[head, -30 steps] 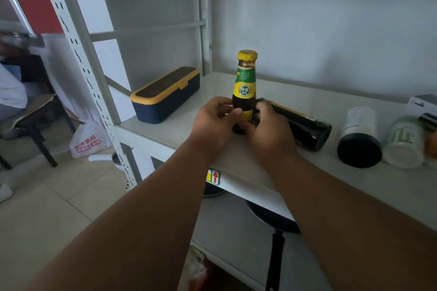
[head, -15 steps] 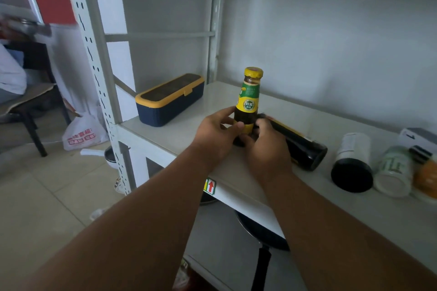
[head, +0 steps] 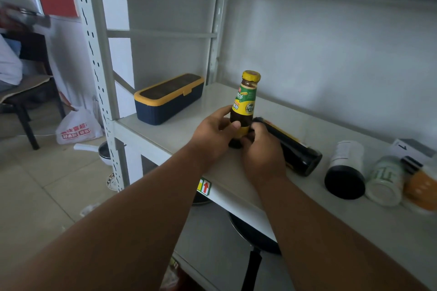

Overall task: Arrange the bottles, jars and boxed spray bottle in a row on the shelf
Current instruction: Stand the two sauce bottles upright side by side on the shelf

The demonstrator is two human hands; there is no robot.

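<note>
A small sauce bottle (head: 244,106) stands upright at the centre of the frame, on the white shelf (head: 179,125) near its front edge. It has dark brown glass, a yellow cap, and a green and yellow label wrapped round the neck and shoulder; its base is hidden by fingers. Just right of it a large dark bottle (head: 293,146) lies on its side, its neck end pointing toward the standing bottle and its base toward the lower right. Further right, three more containers lie on their sides: a jar with a black lid (head: 346,170), a pale jar with a white lid (head: 385,181), and a blurred orange-bodied bottle (head: 421,186) at the right edge. Behind these sits a white box (head: 411,147), only partly in view.

Both forearms reach in from the bottom of the frame and meet at the small bottle. The left hand (head: 212,132) curls round its lower body, thumb across the front of the glass. The right hand (head: 262,151) grips the same bottle low down from the right, fingers bent, knuckles toward the camera, and touches the neck of the lying bottle.

At centre left of the shelf rests a navy case with a yellow rim (head: 169,98).
</note>
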